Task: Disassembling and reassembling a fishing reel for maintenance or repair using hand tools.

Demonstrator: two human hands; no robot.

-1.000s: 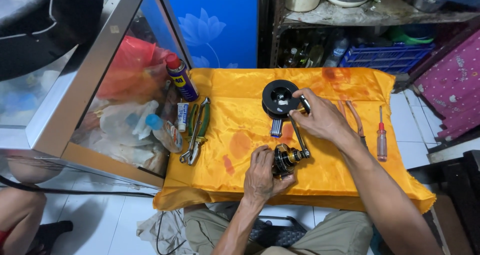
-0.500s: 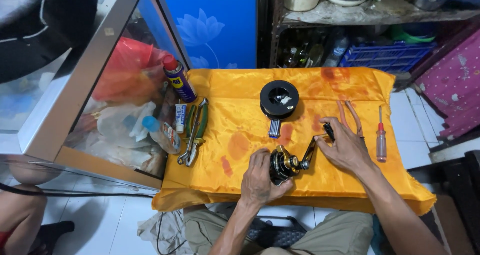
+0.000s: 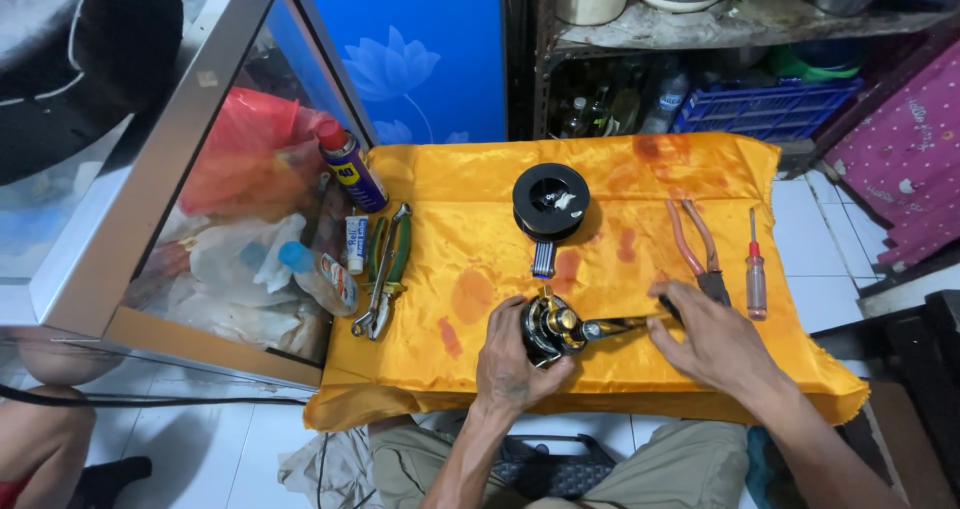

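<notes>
A stained orange cloth (image 3: 600,369) over a low work surface anchors the scene. At the cloth's left edge a spray can with a red cap (image 3: 350,166) leans against a glass cabinet (image 3: 180,199), with a small white tube (image 3: 356,244) and green-handled pliers (image 3: 385,269) lying just below it. Near the cloth's front edge, left of its middle, the person's left hand (image 3: 510,364) is closed around the black-and-gold body of a fishing reel (image 3: 550,327), which rests on the fabric. Directly behind the reel, toward the cloth's back edge, sits a round black spool (image 3: 550,201). The right hand (image 3: 705,334) lies to the reel's right, fingers pinched on the end of the reel's crank handle (image 3: 625,324). Further right on the cloth lie red-handled pliers (image 3: 695,249) and a small red screwdriver (image 3: 756,269).

The reel looks like a compact, rigid metal piece, probably dense for its size, and its polished housing may be slick if oiled. The body seems the safest place to hold it firmly; the slim crank arm looks better suited to light fingertip pressure than to bearing weight.
</notes>
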